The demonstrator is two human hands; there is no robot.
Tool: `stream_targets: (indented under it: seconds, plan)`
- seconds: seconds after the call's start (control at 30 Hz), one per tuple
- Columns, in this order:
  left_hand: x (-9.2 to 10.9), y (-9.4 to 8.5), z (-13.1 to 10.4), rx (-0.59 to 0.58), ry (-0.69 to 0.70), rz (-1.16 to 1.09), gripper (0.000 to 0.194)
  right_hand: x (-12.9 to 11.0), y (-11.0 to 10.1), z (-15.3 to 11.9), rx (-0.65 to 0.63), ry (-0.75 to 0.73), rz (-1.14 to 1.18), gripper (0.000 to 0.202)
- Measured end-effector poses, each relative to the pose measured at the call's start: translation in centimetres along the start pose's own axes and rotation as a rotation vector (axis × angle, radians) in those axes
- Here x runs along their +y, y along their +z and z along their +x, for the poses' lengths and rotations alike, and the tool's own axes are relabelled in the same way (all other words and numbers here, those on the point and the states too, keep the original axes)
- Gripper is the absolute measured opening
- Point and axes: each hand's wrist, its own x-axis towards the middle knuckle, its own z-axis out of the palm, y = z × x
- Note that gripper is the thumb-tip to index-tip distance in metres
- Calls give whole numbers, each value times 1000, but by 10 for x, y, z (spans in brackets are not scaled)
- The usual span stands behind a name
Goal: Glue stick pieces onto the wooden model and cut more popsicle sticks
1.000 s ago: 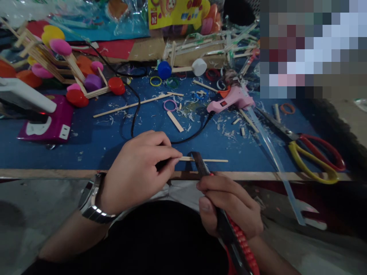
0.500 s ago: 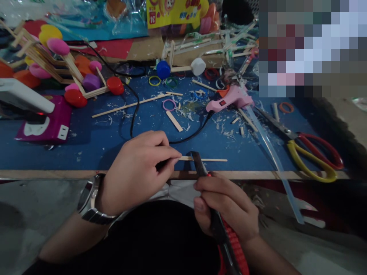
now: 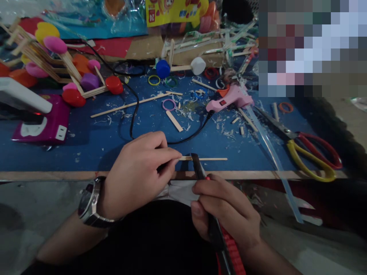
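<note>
Apparently light, stiff and easy to snap, the thin wooden stick [image 3: 213,159] is at the desk [image 3: 80,152], nearer the person than the pink glue gun [image 3: 233,98]. The left hand [image 3: 140,173] pinches it between closed fingers; the right hand [image 3: 229,208] grips a cutter [image 3: 197,166], its blade across the stick. Holding close to the blade should steady it best.

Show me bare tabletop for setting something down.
Mostly bare: blue surface between the purple socket block and the left hand; smaller patch between the tip of the thin stick and the translucent rod. Crowded: around the pink glue gun, with shavings and wood offcuts, and the back, lined with plastic bags.
</note>
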Motion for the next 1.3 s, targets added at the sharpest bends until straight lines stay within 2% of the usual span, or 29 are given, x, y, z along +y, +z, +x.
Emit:
stream_targets:
  seconds: [0.1, 0.3, 0.6, 1.3]
  plan:
    - [1, 0, 0, -1, -2, 4, 16, -4, -1, 3, 18, 5, -3, 21]
    - [2, 0, -1, -9, -3, 14, 16, -14, -6, 8, -156, 122, -31, 19]
    - [0, -1, -1, -36, 28, 33, 15, -16, -7, 7, -203, 88, -36, 20]
    - [-2, 1, -3, -30, 28, 43, 17, -26, -11, 6, -220, 53, -79, 18]
